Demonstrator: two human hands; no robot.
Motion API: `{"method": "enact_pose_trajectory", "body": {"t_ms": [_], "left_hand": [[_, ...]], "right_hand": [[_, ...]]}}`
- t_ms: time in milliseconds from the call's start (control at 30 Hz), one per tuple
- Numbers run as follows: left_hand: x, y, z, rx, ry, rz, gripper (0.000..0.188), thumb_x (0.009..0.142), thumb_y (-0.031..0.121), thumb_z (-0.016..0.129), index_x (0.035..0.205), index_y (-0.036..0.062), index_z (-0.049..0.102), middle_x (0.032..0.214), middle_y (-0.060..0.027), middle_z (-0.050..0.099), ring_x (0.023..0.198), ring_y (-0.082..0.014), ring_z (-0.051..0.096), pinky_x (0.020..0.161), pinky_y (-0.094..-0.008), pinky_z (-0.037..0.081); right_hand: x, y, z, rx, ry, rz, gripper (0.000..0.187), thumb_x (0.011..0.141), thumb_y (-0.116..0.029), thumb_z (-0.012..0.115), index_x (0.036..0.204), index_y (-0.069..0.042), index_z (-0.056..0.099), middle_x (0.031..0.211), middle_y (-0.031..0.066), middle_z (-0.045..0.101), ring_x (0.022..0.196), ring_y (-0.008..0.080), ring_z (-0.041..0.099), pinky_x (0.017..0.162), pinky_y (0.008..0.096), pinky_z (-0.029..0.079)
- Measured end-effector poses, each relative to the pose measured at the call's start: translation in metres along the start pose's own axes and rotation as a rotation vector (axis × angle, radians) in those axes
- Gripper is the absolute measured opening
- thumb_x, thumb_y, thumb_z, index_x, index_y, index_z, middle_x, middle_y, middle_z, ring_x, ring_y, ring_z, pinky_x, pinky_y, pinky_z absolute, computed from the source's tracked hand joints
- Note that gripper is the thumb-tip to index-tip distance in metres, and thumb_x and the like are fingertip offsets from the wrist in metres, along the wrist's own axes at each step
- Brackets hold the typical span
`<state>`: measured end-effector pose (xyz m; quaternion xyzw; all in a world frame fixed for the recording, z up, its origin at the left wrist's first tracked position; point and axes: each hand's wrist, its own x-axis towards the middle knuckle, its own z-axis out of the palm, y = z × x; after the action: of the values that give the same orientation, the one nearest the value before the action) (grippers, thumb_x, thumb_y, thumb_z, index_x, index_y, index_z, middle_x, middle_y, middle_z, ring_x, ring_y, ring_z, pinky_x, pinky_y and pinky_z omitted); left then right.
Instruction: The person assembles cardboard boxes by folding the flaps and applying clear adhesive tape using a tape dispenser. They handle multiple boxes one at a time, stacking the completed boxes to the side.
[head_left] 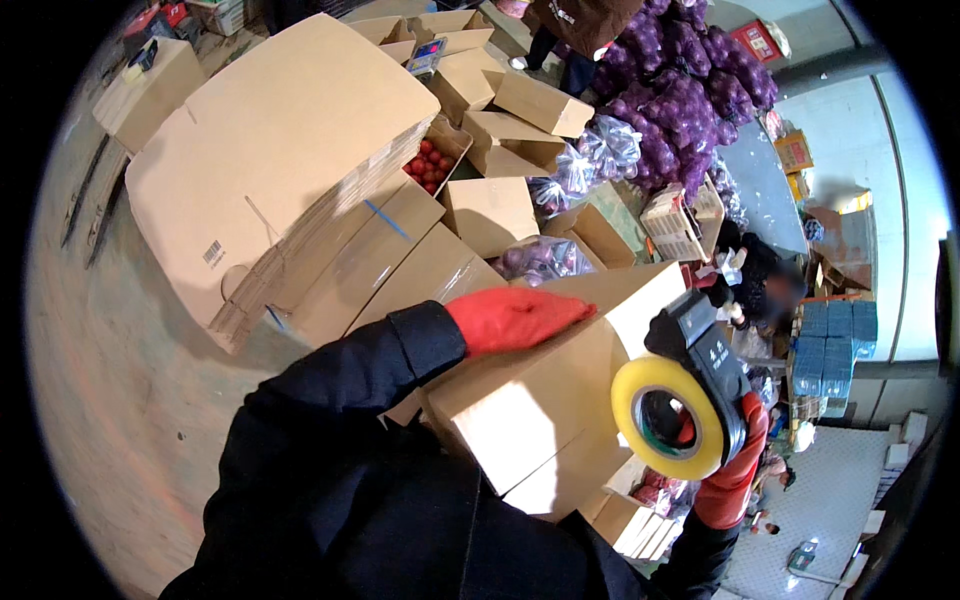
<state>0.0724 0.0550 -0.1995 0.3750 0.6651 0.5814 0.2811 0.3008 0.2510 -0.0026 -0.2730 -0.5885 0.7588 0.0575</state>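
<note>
A brown cardboard box [560,395] is right in front of my body, tilted in view. My left hand [520,318], in a red glove, lies flat along the box's far upper edge, fingers stretched out. In its red glove, my right hand [735,480] is wrapped round a black tape dispenser [705,345]. The dispenser carries a wide roll of yellowish tape [632,400] and is held over the right end of the box. Part of my right hand is hidden behind the dispenser and roll.
Flattened cardboard sheets [290,130] are stacked at the left. Beyond are opened boxes [510,145], one with red tomatoes [430,165], and clear bags of onions [545,260]. Purple mesh sacks [680,100] are heaped at the back. Other people [760,285] are at the right and top.
</note>
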Motion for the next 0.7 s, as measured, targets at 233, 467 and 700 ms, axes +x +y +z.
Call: {"method": "enact_pose_trajectory", "body": {"t_ms": [233, 467, 700], "left_hand": [[-0.058, 0.141, -0.017, 0.496, -0.005, 0.212, 0.071, 0.081, 0.048, 0.065, 0.123, -0.0062, 0.05, 0.124, -0.0248, 0.052, 0.118, -0.0359, 0.049, 0.101, -0.0422, 0.038], [-0.107, 0.152, 0.118, 1.056, -0.111, 0.204, 0.089, 0.069, 0.06, 0.06, 0.129, -0.0039, 0.045, 0.143, -0.0276, 0.03, 0.133, -0.0499, 0.021, 0.107, -0.0633, 0.012], [-0.104, 0.131, 0.119, 1.12, 0.196, 0.068, 0.093, 0.065, 0.053, 0.066, 0.132, -0.0078, 0.042, 0.141, -0.0286, 0.033, 0.134, -0.0482, 0.022, 0.109, -0.0607, 0.009]], "right_hand": [[0.019, -0.008, 0.025, 0.208, 0.032, 0.035, 0.052, 0.093, -0.036, 0.049, 0.122, 0.008, 0.048, 0.099, 0.0241, 0.065, 0.069, 0.0296, 0.067, 0.057, 0.0362, 0.058], [0.036, -0.02, 0.03, 0.084, -0.094, 0.078, 0.046, 0.093, -0.04, 0.05, 0.116, -0.001, 0.055, 0.086, 0.0195, 0.068, 0.062, 0.0311, 0.067, 0.056, 0.0406, 0.059], [0.009, -0.024, 0.034, -0.043, -0.026, 0.131, 0.043, 0.095, -0.041, 0.048, 0.114, -0.004, 0.058, 0.087, 0.0151, 0.068, 0.059, 0.0258, 0.065, 0.05, 0.0359, 0.056]]}}
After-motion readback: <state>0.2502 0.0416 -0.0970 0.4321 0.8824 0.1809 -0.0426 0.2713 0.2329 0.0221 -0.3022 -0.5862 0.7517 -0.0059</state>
